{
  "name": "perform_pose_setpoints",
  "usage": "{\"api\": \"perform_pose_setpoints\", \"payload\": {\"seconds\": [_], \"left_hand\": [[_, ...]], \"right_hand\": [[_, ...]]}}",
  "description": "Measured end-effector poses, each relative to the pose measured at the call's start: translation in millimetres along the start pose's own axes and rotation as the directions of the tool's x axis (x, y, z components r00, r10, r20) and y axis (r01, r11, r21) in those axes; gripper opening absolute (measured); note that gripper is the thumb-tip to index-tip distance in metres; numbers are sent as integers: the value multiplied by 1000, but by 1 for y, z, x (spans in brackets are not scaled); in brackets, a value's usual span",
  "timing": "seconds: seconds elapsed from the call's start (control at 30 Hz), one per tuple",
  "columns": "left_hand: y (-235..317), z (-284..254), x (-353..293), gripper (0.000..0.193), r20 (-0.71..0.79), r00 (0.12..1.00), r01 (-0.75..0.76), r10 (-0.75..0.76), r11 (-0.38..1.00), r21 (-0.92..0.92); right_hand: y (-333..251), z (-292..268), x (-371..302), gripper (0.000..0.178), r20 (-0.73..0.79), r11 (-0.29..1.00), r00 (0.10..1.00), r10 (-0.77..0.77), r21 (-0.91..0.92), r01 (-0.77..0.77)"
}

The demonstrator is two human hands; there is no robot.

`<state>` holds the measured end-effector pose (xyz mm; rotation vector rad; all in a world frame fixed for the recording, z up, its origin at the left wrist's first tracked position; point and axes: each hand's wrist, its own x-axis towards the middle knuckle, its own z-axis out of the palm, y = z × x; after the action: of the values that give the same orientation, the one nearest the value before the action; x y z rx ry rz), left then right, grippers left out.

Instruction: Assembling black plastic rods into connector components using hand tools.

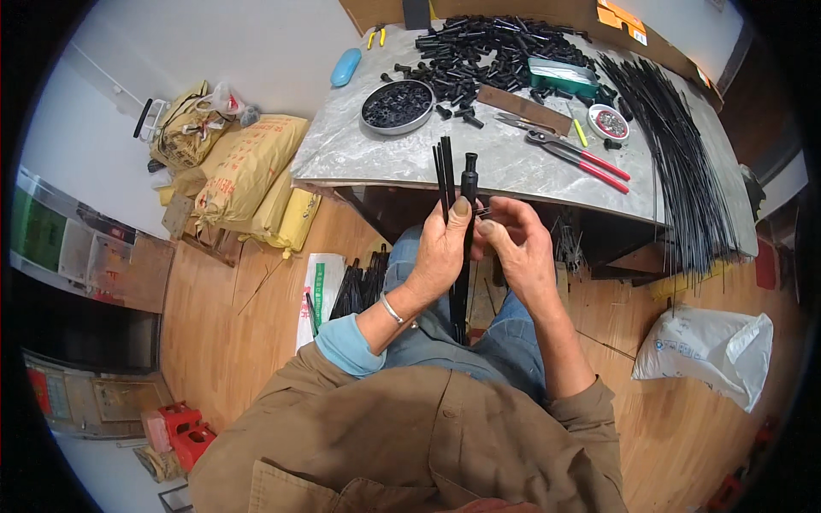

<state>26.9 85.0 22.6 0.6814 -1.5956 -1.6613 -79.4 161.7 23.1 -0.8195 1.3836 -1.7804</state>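
My left hand (438,248) is closed round several slim black rods (444,175) and a thicker black tube (469,175) with a flanged top, held upright over my lap. The tube's lower part runs down between my knees. Just right of the tube, my right hand (523,250) has thumb and fingers pinched together close to its side. Thin dark bits show at those fingertips, too small to name. On the grey table ahead lie red-handled cutters (590,167), a rusty flat metal bar (524,109) and a round dish of small black parts (397,106).
Behind the dish is a heap of black flanged tubes (487,56). Long thin black rods (684,154) overhang the table's right side. A green box (564,79) and a small bowl (608,122) stand nearby. Yellow sacks (256,171) lie left; a white bag (705,350) sits right.
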Motion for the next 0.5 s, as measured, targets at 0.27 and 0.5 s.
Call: {"api": "perform_pose_setpoints", "payload": {"seconds": [0.27, 0.5], "left_hand": [[-4, 5, -1, 44, 10, 1000, 13, -12, 997, -82], [-1, 17, -4, 41, 42, 999, -5, 10, 992, -127]], "right_hand": [[6, -3, -11, 11, -61, 881, 970, -234, -436, 185], [0, -11, 9, 15, -67, 886, 954, -292, -395, 243]]}}
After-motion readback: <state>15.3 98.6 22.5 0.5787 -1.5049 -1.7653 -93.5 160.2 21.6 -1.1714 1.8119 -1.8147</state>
